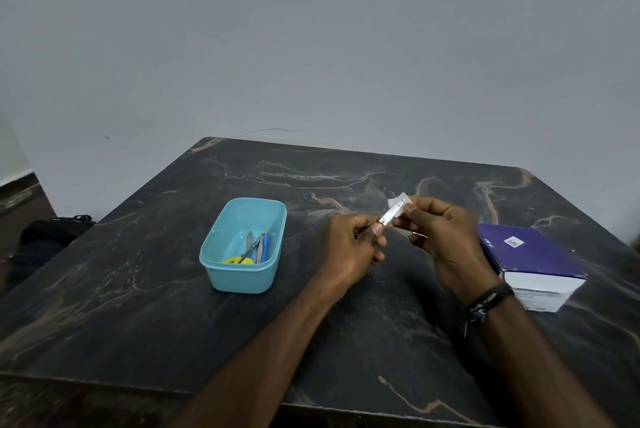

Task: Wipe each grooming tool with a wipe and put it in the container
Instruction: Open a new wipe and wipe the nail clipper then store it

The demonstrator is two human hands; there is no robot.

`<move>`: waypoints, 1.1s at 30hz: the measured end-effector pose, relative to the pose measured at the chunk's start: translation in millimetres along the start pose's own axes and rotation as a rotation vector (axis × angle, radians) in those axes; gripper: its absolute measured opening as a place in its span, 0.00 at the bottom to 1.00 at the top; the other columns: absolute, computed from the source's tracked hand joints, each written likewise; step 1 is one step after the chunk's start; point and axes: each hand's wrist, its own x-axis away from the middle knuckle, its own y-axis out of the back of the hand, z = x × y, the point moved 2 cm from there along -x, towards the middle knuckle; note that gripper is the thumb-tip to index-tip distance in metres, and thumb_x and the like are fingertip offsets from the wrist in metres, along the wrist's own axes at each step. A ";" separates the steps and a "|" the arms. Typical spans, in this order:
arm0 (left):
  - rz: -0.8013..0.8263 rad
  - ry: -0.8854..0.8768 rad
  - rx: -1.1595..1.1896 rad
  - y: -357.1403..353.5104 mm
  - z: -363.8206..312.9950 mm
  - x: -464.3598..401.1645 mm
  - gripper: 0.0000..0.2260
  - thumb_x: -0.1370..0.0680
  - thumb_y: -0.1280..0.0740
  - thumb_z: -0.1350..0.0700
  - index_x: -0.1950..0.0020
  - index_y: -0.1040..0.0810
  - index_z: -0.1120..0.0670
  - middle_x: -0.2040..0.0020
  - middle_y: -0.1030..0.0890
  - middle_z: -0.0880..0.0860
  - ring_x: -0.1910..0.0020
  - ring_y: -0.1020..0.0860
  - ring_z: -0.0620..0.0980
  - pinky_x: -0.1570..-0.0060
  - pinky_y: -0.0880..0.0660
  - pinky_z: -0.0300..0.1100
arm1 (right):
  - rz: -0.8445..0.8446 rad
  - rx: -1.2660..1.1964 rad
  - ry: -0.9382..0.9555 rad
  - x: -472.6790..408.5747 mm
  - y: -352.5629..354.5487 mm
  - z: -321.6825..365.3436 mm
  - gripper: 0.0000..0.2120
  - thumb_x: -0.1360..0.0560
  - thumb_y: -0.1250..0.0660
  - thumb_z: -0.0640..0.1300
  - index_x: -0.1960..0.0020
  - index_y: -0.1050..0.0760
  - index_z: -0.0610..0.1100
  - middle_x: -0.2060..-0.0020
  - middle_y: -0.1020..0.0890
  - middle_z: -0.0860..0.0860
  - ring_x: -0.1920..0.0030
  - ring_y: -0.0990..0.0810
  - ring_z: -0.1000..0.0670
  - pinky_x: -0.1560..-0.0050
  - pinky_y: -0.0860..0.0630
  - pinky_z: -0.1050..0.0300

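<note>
Above the dark marbled worktop (pixel 145 289), the left hand (pixel 349 247) pinches the near end of a small metal nail clipper (pixel 391 212). The right hand (pixel 446 237) curls its fingers (pixel 420 211) round a white wipe (pixel 401 200) pressed against the clipper's far end. At nine o'clock from the hands sits the blue container (pixel 221 247), holding yellow-handled scissors (pixel 242 258) and other tools. At three o'clock lies a purple and white box (pixel 533 264).

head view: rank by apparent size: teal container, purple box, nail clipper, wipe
1. Purple box, largest, though part may run out of view on the right.
2. Teal container, somewhat smaller.
3. Nail clipper and wipe: both tiny and partly hidden by the hands, so no ranking between them.
</note>
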 end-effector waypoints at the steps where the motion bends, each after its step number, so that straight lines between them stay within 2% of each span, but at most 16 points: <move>1: -0.009 -0.001 0.000 0.6 -0.2 0.1 0.07 0.20 0.37 0.63 0.48 0.19 0.58 0.63 0.20 0.54 0.69 0.23 0.48 0.65 0.22 0.42 | 0.009 -0.050 -0.026 1.0 -1.1 2.2 0.05 0.24 0.34 0.37 0.52 0.19 0.40 0.61 0.14 0.45 0.58 0.15 0.49 0.62 0.28 0.58; 6: -0.019 -0.011 -0.012 0.9 0.0 -0.3 0.07 0.20 0.37 0.63 0.47 0.20 0.61 0.61 0.19 0.57 0.70 0.23 0.48 0.68 0.22 0.37 | 0.023 -0.210 -0.144 2.5 -1.7 6.0 0.08 0.22 0.36 0.44 0.51 0.20 0.40 0.64 0.14 0.47 0.60 0.15 0.50 0.63 0.26 0.61; 9: -0.013 -0.021 -0.019 0.3 1.0 -0.8 0.07 0.21 0.36 0.63 0.47 0.19 0.61 0.62 0.19 0.56 0.71 0.23 0.48 0.68 0.22 0.38 | 0.044 -0.212 -0.141 2.4 -1.4 2.6 0.06 0.24 0.33 0.43 0.55 0.21 0.41 0.60 0.14 0.47 0.60 0.15 0.52 0.64 0.27 0.62; 14: -0.005 -0.047 -0.032 -0.3 1.4 -1.1 0.07 0.21 0.36 0.63 0.48 0.19 0.62 0.63 0.19 0.56 0.71 0.22 0.48 0.67 0.21 0.40 | 0.098 -0.215 -0.139 2.3 -0.7 1.4 0.10 0.29 0.28 0.41 0.49 0.19 0.40 0.58 0.14 0.48 0.60 0.17 0.54 0.64 0.28 0.63; 19: 0.023 -0.094 -0.075 -0.7 2.6 -0.2 0.06 0.22 0.34 0.64 0.49 0.18 0.63 0.62 0.18 0.59 0.70 0.22 0.48 0.66 0.21 0.40 | 0.143 -0.192 -0.181 0.8 -0.4 -2.1 0.09 0.27 0.31 0.40 0.47 0.19 0.39 0.61 0.16 0.50 0.64 0.21 0.56 0.64 0.29 0.63; 24: 0.021 -0.095 -0.101 -2.4 1.1 0.4 0.06 0.22 0.34 0.63 0.51 0.18 0.62 0.62 0.18 0.57 0.70 0.21 0.48 0.66 0.21 0.41 | 0.101 -0.225 -0.166 -2.6 2.0 -0.6 0.06 0.26 0.31 0.42 0.52 0.19 0.40 0.58 0.15 0.49 0.66 0.24 0.57 0.71 0.29 0.66; 29: -0.094 0.035 0.123 2.1 -2.4 -2.2 0.04 0.22 0.33 0.63 0.55 0.20 0.58 0.64 0.19 0.54 0.70 0.21 0.46 0.66 0.21 0.40 | 0.101 -0.173 -0.185 -1.5 2.6 1.5 0.10 0.27 0.30 0.41 0.51 0.20 0.35 0.64 0.18 0.47 0.67 0.25 0.55 0.71 0.30 0.65; 31: -0.134 0.097 0.277 5.8 -4.2 -3.4 0.02 0.23 0.32 0.62 0.53 0.20 0.59 0.64 0.19 0.54 0.70 0.22 0.46 0.66 0.20 0.40 | 0.123 -0.124 -0.192 -0.5 2.7 2.9 0.07 0.27 0.30 0.40 0.53 0.20 0.36 0.65 0.17 0.47 0.68 0.26 0.55 0.71 0.31 0.65; 33: -0.159 0.137 0.395 9.0 -4.7 -4.8 0.05 0.23 0.31 0.61 0.49 0.20 0.61 0.63 0.19 0.55 0.69 0.21 0.46 0.64 0.19 0.41 | 0.166 -0.052 -0.206 1.0 2.0 2.5 0.05 0.26 0.31 0.39 0.55 0.20 0.37 0.63 0.16 0.46 0.68 0.26 0.55 0.69 0.33 0.63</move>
